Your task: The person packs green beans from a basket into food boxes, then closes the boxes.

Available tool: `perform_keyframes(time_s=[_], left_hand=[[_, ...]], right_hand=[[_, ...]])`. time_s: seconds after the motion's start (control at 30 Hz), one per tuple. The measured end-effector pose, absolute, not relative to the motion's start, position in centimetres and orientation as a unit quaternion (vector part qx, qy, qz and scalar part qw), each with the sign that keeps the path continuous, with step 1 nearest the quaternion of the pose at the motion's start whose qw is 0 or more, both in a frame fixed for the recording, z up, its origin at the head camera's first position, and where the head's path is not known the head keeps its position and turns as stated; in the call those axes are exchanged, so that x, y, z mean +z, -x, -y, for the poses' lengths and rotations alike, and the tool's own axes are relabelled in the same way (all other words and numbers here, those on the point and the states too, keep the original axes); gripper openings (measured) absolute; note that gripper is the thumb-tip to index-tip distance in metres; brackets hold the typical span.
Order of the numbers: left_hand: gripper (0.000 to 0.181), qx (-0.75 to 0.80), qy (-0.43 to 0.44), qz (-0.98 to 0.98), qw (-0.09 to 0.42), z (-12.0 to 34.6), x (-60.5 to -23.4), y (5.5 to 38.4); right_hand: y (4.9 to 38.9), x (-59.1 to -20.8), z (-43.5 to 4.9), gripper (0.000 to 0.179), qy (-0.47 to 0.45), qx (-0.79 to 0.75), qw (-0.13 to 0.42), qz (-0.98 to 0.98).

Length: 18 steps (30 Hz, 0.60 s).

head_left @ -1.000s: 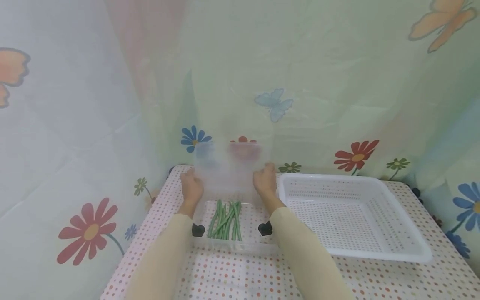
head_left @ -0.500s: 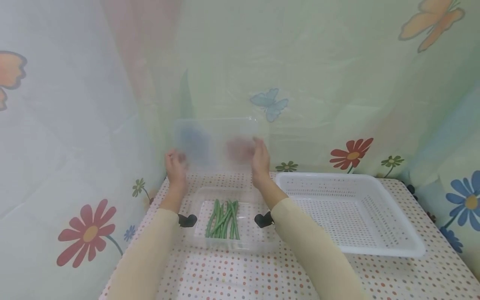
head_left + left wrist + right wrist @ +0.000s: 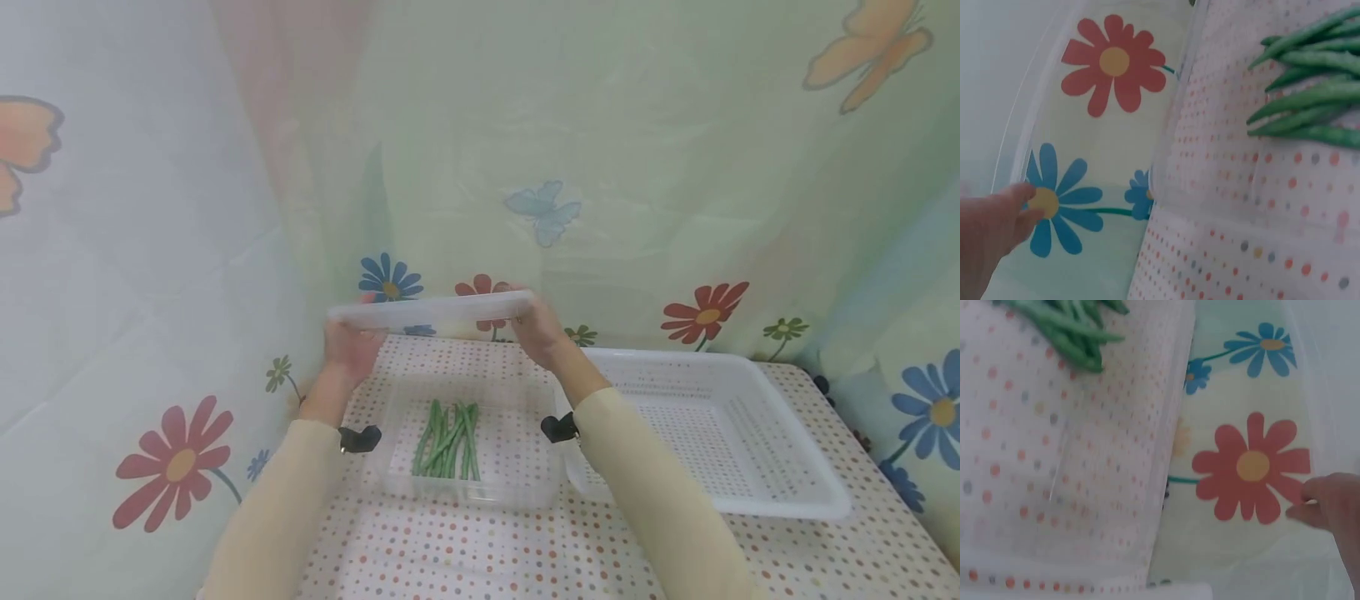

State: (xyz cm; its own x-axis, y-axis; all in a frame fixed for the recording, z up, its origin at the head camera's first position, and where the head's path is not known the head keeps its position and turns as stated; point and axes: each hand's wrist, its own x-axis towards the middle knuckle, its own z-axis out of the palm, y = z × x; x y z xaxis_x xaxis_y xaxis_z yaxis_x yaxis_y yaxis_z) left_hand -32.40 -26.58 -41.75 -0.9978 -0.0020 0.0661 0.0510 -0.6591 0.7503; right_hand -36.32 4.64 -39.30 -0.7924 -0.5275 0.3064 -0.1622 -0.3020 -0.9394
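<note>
Both hands hold up a translucent plastic lid (image 3: 431, 313), one at each end. It is seen almost edge-on, above and behind a clear plastic container (image 3: 517, 495). The left hand (image 3: 351, 348) grips the lid's left end, and the right hand (image 3: 537, 325) grips the right end. In the wrist views the left thumb and fingers (image 3: 1019, 200) and the right ones (image 3: 1313, 500) pinch its edge. Several green beans (image 3: 448, 443) lie in a loose pile inside the open container, left of its middle. The far fingers are partly hidden by the lid.
A white perforated plastic basket (image 3: 813, 467) stands right of the container, close to it. Both are on a table with a dotted cloth (image 3: 450, 550). Behind and at the sides hangs a sheet (image 3: 637, 150) printed with flowers and butterflies.
The lid has come up off the container's back edge and is now apart from it. It has tipped from facing me to nearly edge-on. Both hands have moved with it; the beans have stayed put.
</note>
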Motion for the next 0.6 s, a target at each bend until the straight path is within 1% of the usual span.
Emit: perform_keyframes(time_s=[0.07,0.17,0.3,0.4,0.5,0.6], left_hand=[[0.061,-0.909,0.039,0.414,-0.018,27.0,-41.7,32.4],[0.063,-0.889,0.048,0.451,-0.056,27.8,-41.8,32.4],[0.072,-0.84,0.06,0.53,-0.103,28.3,-42.0,32.2],[0.075,-0.789,0.049,0.602,-0.116,28.7,-42.4,31.7],[0.064,-0.697,0.003,0.71,-0.106,29.1,-42.9,31.3],[0.05,-0.614,-0.032,0.784,-0.087,29.0,-43.6,31.3]], right_hand=[[36.5,-39.0,-5.2,0.02,0.329,-0.728,0.154,-0.581],[36.7,-38.9,-5.9,0.02,0.353,-0.691,0.193,-0.601],[36.6,-39.0,-6.6,0.054,0.377,-0.651,0.222,-0.62],[36.4,-39.0,-7.0,0.06,0.375,-0.634,0.228,-0.637],[36.1,-39.3,-7.6,0.053,0.287,-0.629,0.217,-0.689],[36.1,-40.0,-8.3,0.048,0.219,-0.605,0.201,-0.738]])
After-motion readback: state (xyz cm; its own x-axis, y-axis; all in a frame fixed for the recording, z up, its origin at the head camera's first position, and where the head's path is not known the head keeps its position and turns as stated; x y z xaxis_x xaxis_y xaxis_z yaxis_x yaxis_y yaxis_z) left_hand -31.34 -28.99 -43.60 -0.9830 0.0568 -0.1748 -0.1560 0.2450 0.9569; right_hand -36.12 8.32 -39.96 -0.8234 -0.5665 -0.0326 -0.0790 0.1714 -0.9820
